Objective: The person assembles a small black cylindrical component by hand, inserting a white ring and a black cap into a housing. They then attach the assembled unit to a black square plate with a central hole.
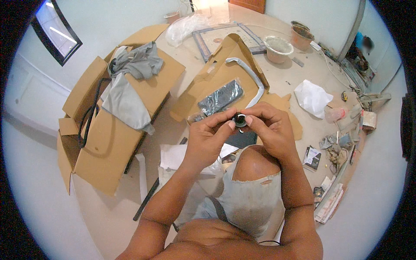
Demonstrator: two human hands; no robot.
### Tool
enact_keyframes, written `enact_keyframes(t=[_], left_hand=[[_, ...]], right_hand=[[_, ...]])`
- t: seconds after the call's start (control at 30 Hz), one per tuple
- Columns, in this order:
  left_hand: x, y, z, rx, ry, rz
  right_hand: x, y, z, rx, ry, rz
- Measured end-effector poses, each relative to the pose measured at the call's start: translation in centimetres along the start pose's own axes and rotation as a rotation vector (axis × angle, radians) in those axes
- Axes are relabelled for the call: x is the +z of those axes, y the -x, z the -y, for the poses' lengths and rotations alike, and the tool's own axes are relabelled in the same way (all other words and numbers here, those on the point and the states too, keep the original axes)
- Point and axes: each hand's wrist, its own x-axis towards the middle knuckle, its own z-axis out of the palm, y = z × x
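Observation:
Between the fingertips of both hands is a small round black part (239,120) with a dark centre and a pale glint along its rim; its exact kind is unclear. My left hand (207,141) pinches its left side, and my right hand (274,132) grips it from the right. Just beyond the hands, a dark flat piece in clear plastic (221,96) lies on a flattened cardboard sheet (190,97). A bent tube in pale wrapping (252,76) rests on that cardboard too. Below the fingers, a black flat piece (242,139) is partly hidden.
At the left stands a big open cardboard box (97,160) with grey cloth (125,102) draped over it. A crumpled white sheet (313,99), buckets (278,48) and a framed panel (216,40) occupy the floor. Assorted clutter lines the right wall, where another person (364,50) is partly visible.

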Motion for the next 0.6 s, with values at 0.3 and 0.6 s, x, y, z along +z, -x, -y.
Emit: enact_keyframes(t=[0.3, 0.6], left_hand=[[0.3, 0.9, 0.7, 0.003, -0.064, -0.093], [-0.1, 0.8, 1.9, 0.024, -0.038, -0.085]], right_hand=[[0.5, 0.8, 0.2, 0.194, 0.025, 0.027], [1.2, 1.0, 0.3, 0.131, 0.162, -0.038]])
